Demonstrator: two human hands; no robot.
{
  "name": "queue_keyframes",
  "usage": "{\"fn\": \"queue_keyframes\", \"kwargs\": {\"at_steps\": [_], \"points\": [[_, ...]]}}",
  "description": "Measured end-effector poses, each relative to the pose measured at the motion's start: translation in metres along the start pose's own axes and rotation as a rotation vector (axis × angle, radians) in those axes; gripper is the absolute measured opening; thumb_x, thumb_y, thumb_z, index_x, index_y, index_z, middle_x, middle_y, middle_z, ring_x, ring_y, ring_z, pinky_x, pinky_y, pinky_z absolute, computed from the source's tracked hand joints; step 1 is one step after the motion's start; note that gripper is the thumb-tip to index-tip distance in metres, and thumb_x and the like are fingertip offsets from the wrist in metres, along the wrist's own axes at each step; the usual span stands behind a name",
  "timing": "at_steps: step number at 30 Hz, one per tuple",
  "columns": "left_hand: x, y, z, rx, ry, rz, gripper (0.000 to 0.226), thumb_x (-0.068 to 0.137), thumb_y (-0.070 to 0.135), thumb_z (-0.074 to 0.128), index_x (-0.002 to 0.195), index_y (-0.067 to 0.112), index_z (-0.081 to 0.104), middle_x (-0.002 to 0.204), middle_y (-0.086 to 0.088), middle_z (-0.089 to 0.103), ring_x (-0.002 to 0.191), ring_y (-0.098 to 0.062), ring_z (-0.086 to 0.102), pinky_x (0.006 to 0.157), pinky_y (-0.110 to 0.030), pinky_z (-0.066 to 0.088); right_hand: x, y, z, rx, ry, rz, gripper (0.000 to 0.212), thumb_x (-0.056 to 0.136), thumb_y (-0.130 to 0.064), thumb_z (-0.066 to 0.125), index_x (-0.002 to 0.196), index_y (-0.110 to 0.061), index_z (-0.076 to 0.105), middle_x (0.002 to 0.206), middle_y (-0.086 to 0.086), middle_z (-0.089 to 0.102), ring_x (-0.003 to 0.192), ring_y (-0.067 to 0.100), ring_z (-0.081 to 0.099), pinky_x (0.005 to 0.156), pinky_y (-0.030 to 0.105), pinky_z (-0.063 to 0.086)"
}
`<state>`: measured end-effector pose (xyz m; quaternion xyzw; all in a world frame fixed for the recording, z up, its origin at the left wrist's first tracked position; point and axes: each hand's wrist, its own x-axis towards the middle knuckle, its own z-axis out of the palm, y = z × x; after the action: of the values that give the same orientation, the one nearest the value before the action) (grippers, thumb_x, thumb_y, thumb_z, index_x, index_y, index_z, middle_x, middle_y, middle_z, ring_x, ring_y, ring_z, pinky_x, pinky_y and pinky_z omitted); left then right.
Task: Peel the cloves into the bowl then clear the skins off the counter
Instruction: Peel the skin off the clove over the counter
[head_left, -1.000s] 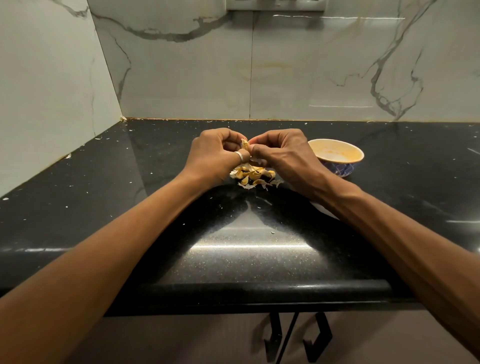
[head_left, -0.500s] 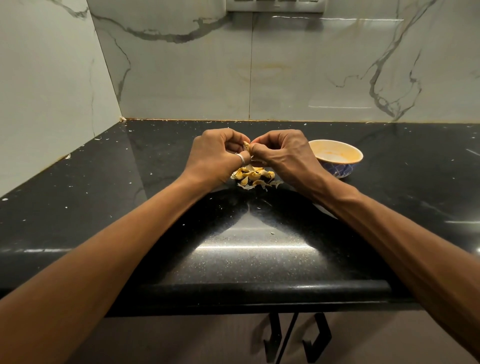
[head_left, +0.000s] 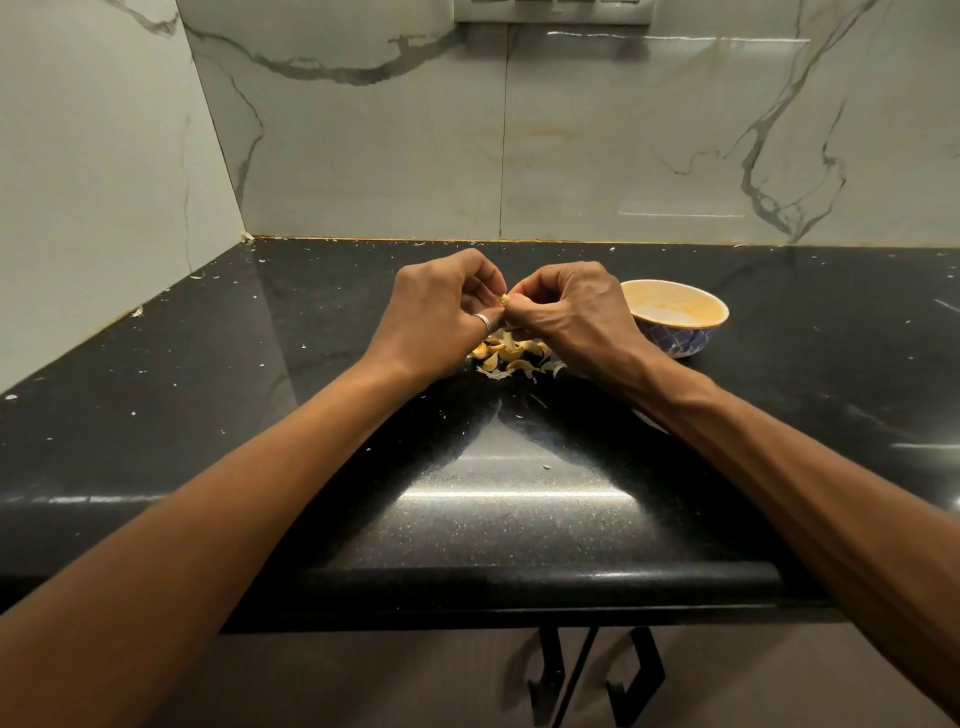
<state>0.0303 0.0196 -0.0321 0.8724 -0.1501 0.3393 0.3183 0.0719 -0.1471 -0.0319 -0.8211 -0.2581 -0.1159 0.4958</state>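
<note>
Barely shifted: left hand (head_left: 441, 317), right hand (head_left: 571, 312); fingers (head_left: 480, 273) of both pinch clove (head_left: 504, 299) over skins (head_left: 511, 356); axis unclear.

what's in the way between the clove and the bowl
Nothing visible except the right hand itself. It pinches the clove together with the left hand and sits between clove and bowl. The bowl's top is open. The skins lie under the hands, off that path.
</note>
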Motion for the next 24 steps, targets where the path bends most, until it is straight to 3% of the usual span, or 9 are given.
{"fn": "queue_keyframes", "kwargs": {"at_steps": [3, 13, 16, 20, 24], "points": [[-0.0001, -0.0014, -0.0001, 0.048, 0.015, 0.046, 0.015, 0.081, 0.009, 0.078, 0.094, 0.013, 0.072, 0.081, 0.0, 0.07, 0.073, -0.009, 0.067, 0.073, -0.029, 0.058, 0.0009, 0.0007, 0.001, -0.003, 0.001, -0.008, 0.009, 0.087, -0.025, 0.073, 0.084, -0.016, 0.076, 0.072, -0.001, 0.076, 0.07, 0.013, 0.075, 0.075, 0.044, 0.063], [0.0019, -0.0045, -0.0002, 0.09, 0.019, 0.093, 0.011, 0.085, 0.014, 0.076, 0.096, 0.015, 0.078, 0.087, 0.0, 0.076, 0.077, -0.009, 0.068, 0.073, -0.024, 0.055, -0.0005, -0.0006, 0.0007, -0.093, 0.002, -0.021, 0.014, 0.086, -0.031, 0.072, 0.081, -0.019, 0.077, 0.071, -0.001, 0.075, 0.07, 0.012, 0.074, 0.073, 0.04, 0.063], [0.0013, -0.0056, 0.0009, 0.146, -0.017, 0.139, 0.011, 0.086, 0.011, 0.072, 0.096, 0.014, 0.075, 0.089, -0.002, 0.073, 0.08, -0.014, 0.065, 0.074, -0.031, 0.052, -0.0013, -0.0019, 0.0012, -0.154, 0.022, -0.048, 0.014, 0.085, -0.03, 0.072, 0.079, -0.019, 0.077, 0.067, -0.003, 0.074, 0.066, 0.006, 0.072, 0.066, 0.029, 0.061], [0.0006, -0.0044, 0.0032, 0.16, -0.044, 0.16, 0.013, 0.085, 0.009, 0.066, 0.096, 0.013, 0.072, 0.089, -0.001, 0.07, 0.081, -0.018, 0.063, 0.075, -0.039, 0.052, -0.0024, -0.0028, 0.0016, -0.217, 0.058, -0.09, 0.015, 0.083, -0.029, 0.072, 0.072, -0.018, 0.075, 0.059, -0.006, 0.069, 0.053, -0.002, 0.062, 0.052, 0.013, 0.047], [-0.0002, -0.0032, 0.0048, 0.14, -0.058, 0.171, 0.016, 0.086, 0.006, 0.063, 0.097, 0.013, 0.07, 0.09, -0.002, 0.069, 0.08, -0.017, 0.061, 0.073, -0.037, 0.051, -0.0016, -0.0029, 0.0013, -0.226, 0.083, -0.082, 0.018, 0.083, -0.033, 0.073, 0.073, -0.018, 0.074, 0.061, -0.004, 0.069, 0.061, 0.006, 0.067, 0.057, 0.022, 0.051]]}}
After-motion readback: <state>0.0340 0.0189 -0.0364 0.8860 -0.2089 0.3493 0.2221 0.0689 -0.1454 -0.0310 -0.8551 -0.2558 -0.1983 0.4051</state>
